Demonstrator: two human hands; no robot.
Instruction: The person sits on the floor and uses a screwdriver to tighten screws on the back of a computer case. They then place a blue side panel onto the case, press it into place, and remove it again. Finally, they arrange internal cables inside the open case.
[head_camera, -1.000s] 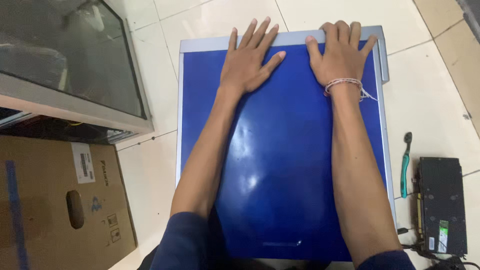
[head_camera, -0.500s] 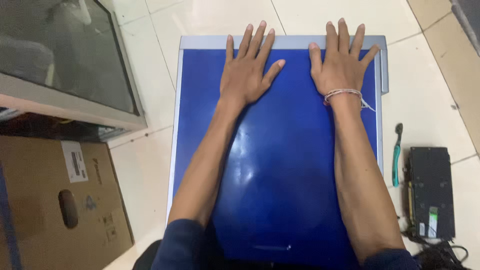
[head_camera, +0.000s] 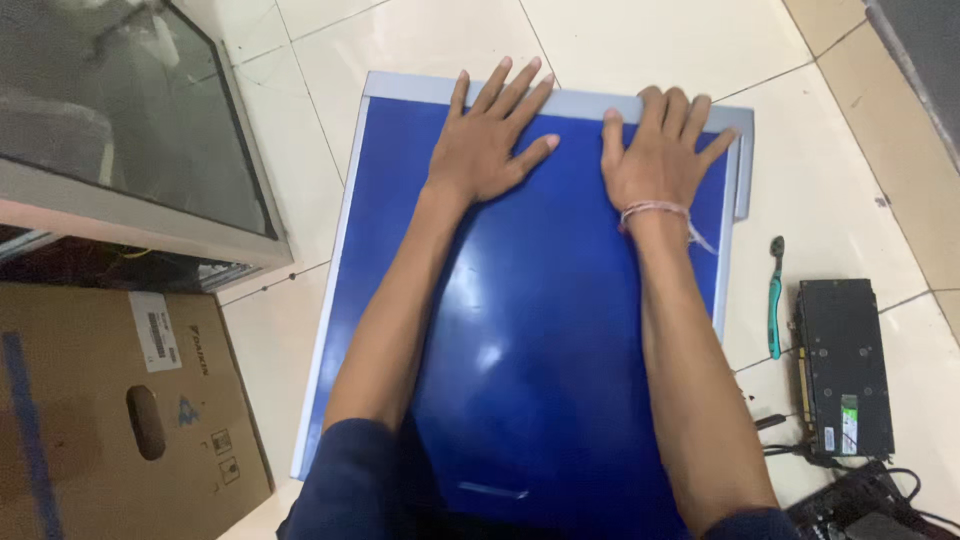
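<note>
Left hand (head_camera: 488, 150) flat, fingers spread, gripping nothing, on blue panel (head_camera: 540, 330) | right hand (head_camera: 658, 160) flat, fingertips curled over panel's far edge | panel lying on tiled floor (head_camera: 420, 40) | screwdriver (head_camera: 775, 300) and graphics card (head_camera: 843, 365) at right | cardboard box (head_camera: 110, 410) at left

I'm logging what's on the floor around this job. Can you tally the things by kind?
Blue panel, both hands flat on it (left hand, right hand): 1
Green-handled tool: 1
Black circuit card: 1
Cardboard box: 1
Glass-sided case: 1
Total: 5
</note>
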